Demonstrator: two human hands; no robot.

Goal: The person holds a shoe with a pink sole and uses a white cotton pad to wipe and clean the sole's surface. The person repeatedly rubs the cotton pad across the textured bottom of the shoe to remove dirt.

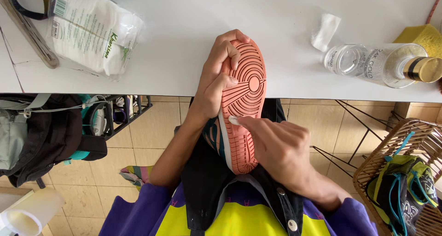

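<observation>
Big white tabletop (184, 47) fills the top of the view, and against its near edge a sneaker (241, 102) is propped sole-up over the person's lap, salmon-pink tread facing the camera, toe toward the table. Left hand (216, 86) has it: fingers curled tight around the toe end, thumb pressed on the sole's rim, clamping the shoe steady. Right hand (276, 146) comes in from below, fingers pinched shut on a small white pad (234, 120), pushing it against the white edge of the midsole.

To do this rub well, I'd say short strokes along the edge, firm pressure, and the left grip held rigid so the shoe can't twist; turning the pad to a fresh face would likely help once it greys.

On the table: a plastic pack of white cotton pads (92, 29) at left, a clear glass bottle (382, 63) lying on its side at right, a yellow sponge (421, 33) beyond it, one loose white pad (325, 31) nearby. Below, tan tiled floor (156, 121), a dark bag (41, 134) at left, a wicker basket (368, 171) holding dark shoes with green trim at right.
</observation>
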